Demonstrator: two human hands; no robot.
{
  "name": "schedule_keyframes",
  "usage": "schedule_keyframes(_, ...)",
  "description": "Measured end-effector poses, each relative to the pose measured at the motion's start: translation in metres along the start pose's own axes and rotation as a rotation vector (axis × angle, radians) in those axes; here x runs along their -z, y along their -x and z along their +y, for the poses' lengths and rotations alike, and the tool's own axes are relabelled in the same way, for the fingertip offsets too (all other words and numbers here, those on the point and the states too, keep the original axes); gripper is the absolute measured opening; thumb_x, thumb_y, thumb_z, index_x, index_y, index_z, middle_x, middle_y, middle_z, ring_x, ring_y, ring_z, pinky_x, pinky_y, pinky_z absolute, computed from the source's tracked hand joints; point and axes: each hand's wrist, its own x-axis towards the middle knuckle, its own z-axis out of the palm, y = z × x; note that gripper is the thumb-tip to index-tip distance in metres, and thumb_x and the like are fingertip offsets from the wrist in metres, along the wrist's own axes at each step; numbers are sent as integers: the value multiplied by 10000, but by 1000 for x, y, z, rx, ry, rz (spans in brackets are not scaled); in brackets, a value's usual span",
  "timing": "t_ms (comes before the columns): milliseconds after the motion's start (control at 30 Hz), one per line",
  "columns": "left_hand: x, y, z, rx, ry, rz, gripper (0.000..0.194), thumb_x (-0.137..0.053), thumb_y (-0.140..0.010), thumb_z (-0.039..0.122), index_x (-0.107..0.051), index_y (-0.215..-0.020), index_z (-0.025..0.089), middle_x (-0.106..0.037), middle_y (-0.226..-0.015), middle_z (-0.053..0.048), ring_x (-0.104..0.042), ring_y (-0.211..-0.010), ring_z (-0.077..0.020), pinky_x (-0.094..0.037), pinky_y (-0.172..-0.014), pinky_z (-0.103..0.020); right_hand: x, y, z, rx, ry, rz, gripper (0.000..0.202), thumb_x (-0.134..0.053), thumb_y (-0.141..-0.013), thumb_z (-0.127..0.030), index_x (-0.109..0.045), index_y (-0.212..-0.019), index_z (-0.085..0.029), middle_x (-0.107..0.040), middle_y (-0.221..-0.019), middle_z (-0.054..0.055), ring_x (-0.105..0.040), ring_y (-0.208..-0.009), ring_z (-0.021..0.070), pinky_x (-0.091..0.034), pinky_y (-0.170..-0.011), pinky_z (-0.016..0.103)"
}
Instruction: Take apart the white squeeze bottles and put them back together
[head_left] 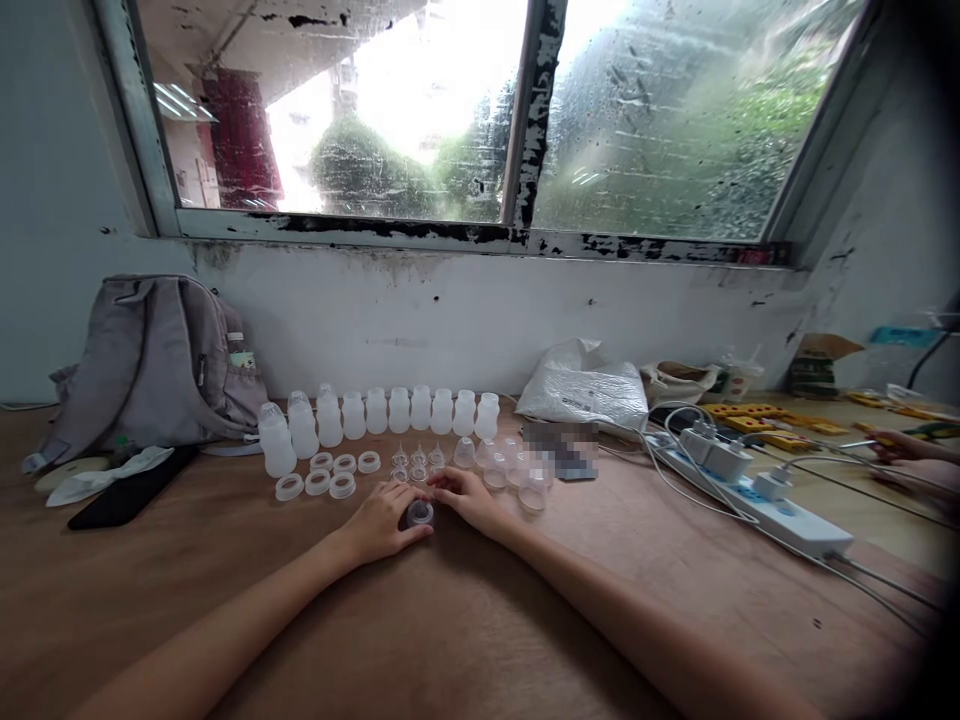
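My left hand (384,522) is closed round a small translucent bottle collar ring (420,513) on the table, thumb at its near side. A darker centre shows inside the ring. Just to the right, my right hand (466,497) has its fingers bent together, their tips close to my left fingers. What those fingertips hold, if anything, is too small to make out. Beyond both hands stand several clear bottle teats (417,462). Loose white collar rings (343,485) lie to the left, and clear dome caps (495,470) to the right.
Frosted baby bottles (397,410) stand in a row behind, a few capped at the left. A backpack (150,350) and black phone-like slab (135,490) are left. At right are a silvery bag (585,385), power strip (772,515) with cables, and another person's hand (911,460).
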Motion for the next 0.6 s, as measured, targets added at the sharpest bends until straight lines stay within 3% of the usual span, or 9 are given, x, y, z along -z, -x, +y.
schedule_keyframes(167,4,-1,2,-5,29,38,345,-531,-730,440,-528,-981,204,-563,-996,-43,-480,-941,-201,-346,-854,-345,-1,-1,0,20,39,-3,175,-503,-732,-199,-603,-867,-149,-605,-800,28,-528,-709,134,-414,-637,237)
schedule_keyframes(267,6,-2,2,23,119,84,257,-477,-780,393,-551,-942,208,-578,-952,-36,-495,-909,-183,-357,-839,-323,-1,0,0,44,78,-17,187,-465,-725,-143,-591,-864,-146,-591,-755,23,-517,-672,125,-409,-604,228)
schedule_keyframes(367,5,-2,-2,102,248,114,201,-426,-814,335,-568,-812,192,-597,-790,-18,-530,-763,-151,-403,-720,-269,-3,6,-4,141,156,-28,291,-428,-677,-61,-555,-922,-153,-558,-733,18,-496,-627,114,-400,-581,221)
schedule_keyframes(467,4,-4,-7,235,382,184,211,-377,-833,323,-532,-818,180,-558,-643,11,-504,-571,-114,-394,-551,-220,-7,14,-10,310,259,-44,435,-437,-647,-47,-478,-1056,-188,-528,-840,33,-488,-687,125,-404,-644,242)
schedule_keyframes(600,1,-12,-12,334,564,214,188,-380,-823,325,-497,-830,179,-532,-626,26,-490,-535,-97,-393,-502,-198,-15,13,-14,325,279,43,303,-457,-725,-151,-445,-1025,-195,-511,-863,43,-475,-670,124,-398,-637,246)
